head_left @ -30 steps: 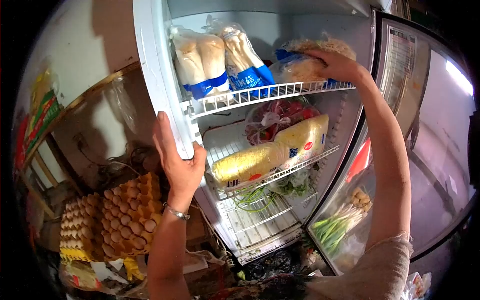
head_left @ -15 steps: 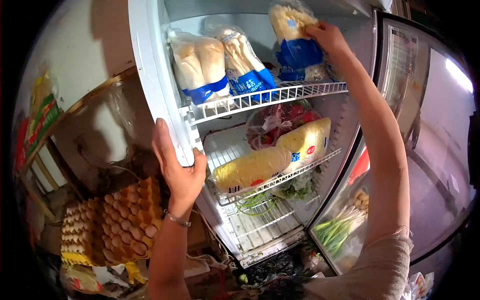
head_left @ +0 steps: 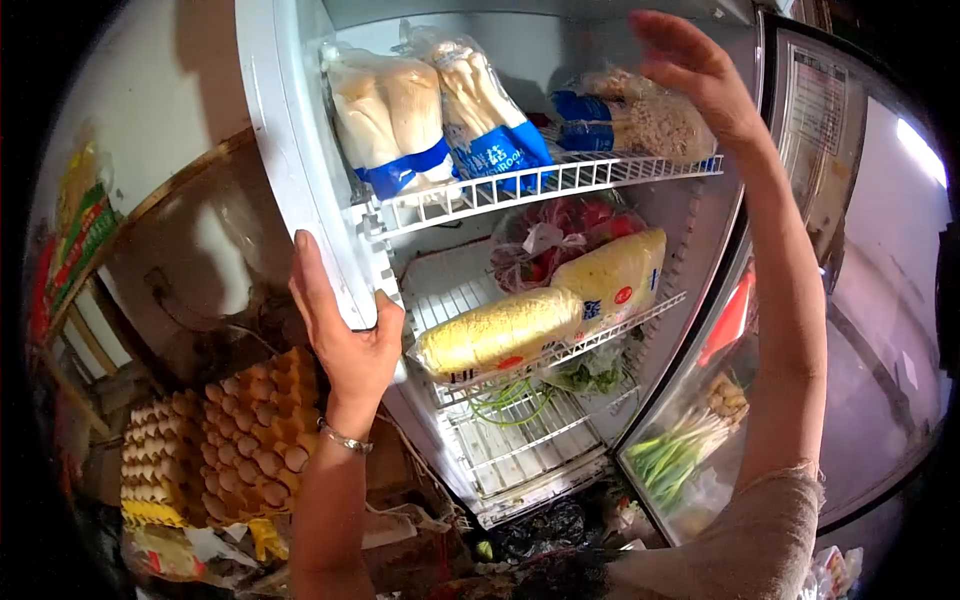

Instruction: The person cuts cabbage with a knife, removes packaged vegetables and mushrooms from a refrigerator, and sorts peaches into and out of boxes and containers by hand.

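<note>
My left hand (head_left: pixel 352 345) grips the front edge of the fridge's left side wall (head_left: pixel 290 150), thumb on the inner side and fingers along the outside. Raised above the right end of the top shelf (head_left: pixel 600 177), my right hand (head_left: pixel 695 75) is empty, slightly blurred, its fingers stretched out. Below it lie bagged pale mushrooms (head_left: pixel 665 125) with a blue-printed bag end (head_left: pixel 585 122). To their left lean a bag of slender mushrooms (head_left: pixel 480 100) with blue print and a bag of thick king oyster mushrooms (head_left: pixel 395 115).
The middle shelf holds two wrapped yellowish packs (head_left: pixel 500 330) and a bag of red produce (head_left: pixel 565 240). Leafy greens (head_left: pixel 590 375) lie lower down. The glass door (head_left: pixel 860 280) stands open at right. Egg trays (head_left: pixel 250 435) are stacked at left.
My right hand has let go of the mushroom bag it held upright and risen; bags now lie flat on the shelf's right. My left hand stays on the fridge edge.
</note>
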Demonstrator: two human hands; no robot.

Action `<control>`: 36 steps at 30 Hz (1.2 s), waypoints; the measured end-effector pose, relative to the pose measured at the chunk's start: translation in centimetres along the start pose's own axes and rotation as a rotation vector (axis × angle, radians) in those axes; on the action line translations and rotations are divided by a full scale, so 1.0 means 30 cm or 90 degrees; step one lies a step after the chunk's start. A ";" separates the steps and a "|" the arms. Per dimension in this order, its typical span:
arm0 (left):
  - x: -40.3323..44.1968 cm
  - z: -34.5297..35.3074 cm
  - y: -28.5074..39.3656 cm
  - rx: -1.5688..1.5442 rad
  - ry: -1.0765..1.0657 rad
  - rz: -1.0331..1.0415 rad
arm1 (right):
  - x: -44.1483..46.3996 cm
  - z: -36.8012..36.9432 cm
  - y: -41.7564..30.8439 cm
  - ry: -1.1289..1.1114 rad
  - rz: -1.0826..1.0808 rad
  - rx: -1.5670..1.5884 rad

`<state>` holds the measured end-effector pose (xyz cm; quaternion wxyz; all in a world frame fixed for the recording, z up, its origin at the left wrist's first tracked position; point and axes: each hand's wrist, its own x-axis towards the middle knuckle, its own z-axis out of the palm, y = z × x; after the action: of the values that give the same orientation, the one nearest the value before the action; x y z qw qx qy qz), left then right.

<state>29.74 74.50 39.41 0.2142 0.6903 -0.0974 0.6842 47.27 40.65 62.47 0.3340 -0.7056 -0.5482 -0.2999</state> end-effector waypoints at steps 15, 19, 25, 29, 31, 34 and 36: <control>-0.010 -0.009 -0.008 0.015 -0.037 -0.021 | -0.158 -0.082 0.362 0.259 0.329 0.067; -0.012 -0.007 -0.008 0.009 -0.042 -0.027 | -0.084 -0.111 0.405 0.648 0.289 0.178; -0.011 -0.009 0.000 0.028 -0.043 -0.024 | 0.030 -0.068 0.128 0.461 0.135 0.434; -0.009 0.000 0.017 0.058 -0.011 -0.014 | 0.111 0.069 -0.003 0.105 0.174 0.532; -0.005 -0.001 0.017 0.053 -0.015 -0.015 | 0.098 0.248 -0.109 0.059 0.277 0.597; -0.011 0.002 0.014 0.037 -0.012 -0.016 | 0.153 0.437 -0.082 0.024 0.305 0.578; -0.008 0.001 0.011 0.042 -0.013 -0.015 | 0.137 0.429 -0.082 -0.008 0.218 0.551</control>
<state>29.60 74.17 39.24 0.1983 0.7051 -0.0686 0.6774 46.52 53.73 58.39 0.6395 -0.5834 -0.5003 0.0203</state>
